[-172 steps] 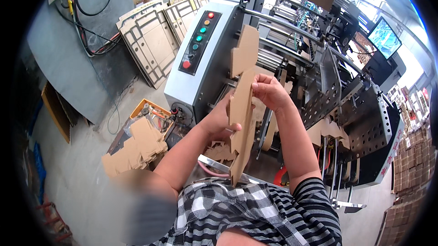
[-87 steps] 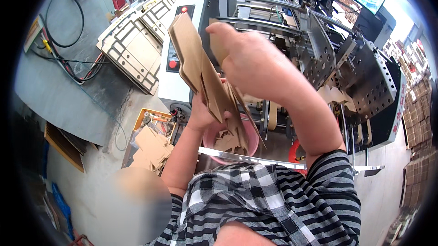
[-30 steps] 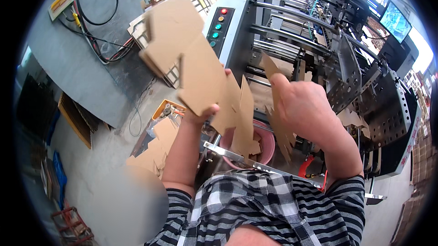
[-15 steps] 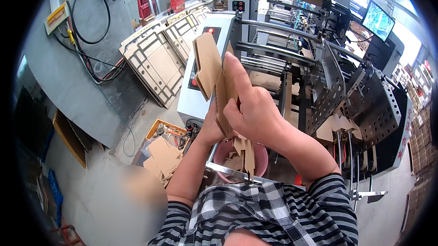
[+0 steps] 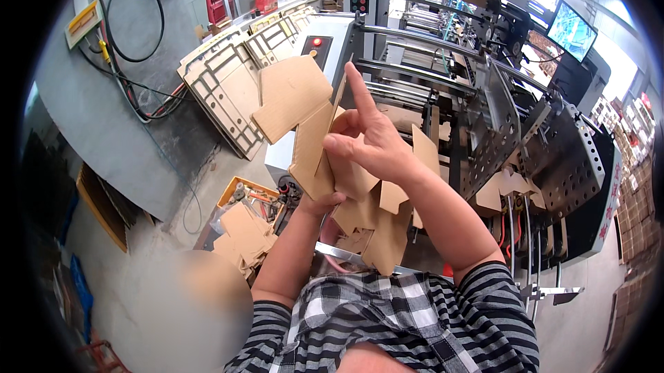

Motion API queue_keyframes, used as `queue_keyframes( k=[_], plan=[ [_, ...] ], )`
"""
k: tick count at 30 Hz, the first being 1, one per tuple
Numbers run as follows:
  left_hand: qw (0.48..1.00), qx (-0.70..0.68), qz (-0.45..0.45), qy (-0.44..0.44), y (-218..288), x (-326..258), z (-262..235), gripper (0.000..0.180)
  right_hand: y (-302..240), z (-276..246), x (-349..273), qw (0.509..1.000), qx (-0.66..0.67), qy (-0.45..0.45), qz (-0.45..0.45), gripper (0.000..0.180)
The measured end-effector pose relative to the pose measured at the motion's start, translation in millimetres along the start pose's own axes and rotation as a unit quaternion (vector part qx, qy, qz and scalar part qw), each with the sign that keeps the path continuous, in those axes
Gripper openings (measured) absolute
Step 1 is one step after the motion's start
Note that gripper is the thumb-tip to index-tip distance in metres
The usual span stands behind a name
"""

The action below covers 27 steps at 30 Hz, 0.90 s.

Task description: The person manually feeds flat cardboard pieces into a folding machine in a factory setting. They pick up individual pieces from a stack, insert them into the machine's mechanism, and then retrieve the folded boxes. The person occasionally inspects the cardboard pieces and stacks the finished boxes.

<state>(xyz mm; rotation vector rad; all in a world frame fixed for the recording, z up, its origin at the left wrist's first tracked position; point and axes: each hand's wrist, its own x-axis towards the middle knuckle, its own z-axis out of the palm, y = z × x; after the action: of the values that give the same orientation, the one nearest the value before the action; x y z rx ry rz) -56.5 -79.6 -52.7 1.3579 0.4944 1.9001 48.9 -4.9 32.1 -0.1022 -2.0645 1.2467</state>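
In front of my chest I hold a brown die-cut cardboard piece (image 5: 312, 131), creased, with its flaps standing at different angles. My left hand (image 5: 321, 203) grips its lower end from beneath; most of those fingers are hidden behind it. On the right side, my right hand (image 5: 368, 136) has its thumb and bent fingers closed against the board, with the index finger stretched upward along an edge. More cardboard panels (image 5: 384, 224) hang below my hands, over a pink basin (image 5: 330, 262) with scraps in it. Whether these panels join the held piece, I cannot tell.
Cardboard offcuts (image 5: 245, 235) lie beside a yellow-edged toolbox (image 5: 238, 186) at lower left. Die boards (image 5: 225, 89) lean beyond it. A machine with metal rails (image 5: 422, 38) and perforated plates (image 5: 498, 131) fills the right. A red button (image 5: 317, 42) sits on its near panel.
The cardboard has turned from nearly edge-on to showing its broad face, and its flaps have spread apart. More panels now show below. My right hand has tilted, its thumb coming across the board.
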Motion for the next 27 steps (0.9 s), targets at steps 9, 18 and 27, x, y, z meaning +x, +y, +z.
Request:
queue_keyframes(
  k=[9, 18, 27],
  plan=[
    [0.992, -0.069, -0.094, 0.041, -20, -24, -39, 0.099, 62, -16, -5, 0.963, -0.259, 0.059, 0.036, 0.098],
    [0.964, -0.145, -0.194, 0.108, -39, -22, -37, 0.082, 83, -20, -15, 0.946, -0.135, 0.235, 0.178, 0.054],
    [0.953, -0.152, -0.251, 0.074, -50, -22, -31, 0.066, 149, -36, -35, 0.897, 0.042, 0.354, 0.261, 0.038]
  ],
)
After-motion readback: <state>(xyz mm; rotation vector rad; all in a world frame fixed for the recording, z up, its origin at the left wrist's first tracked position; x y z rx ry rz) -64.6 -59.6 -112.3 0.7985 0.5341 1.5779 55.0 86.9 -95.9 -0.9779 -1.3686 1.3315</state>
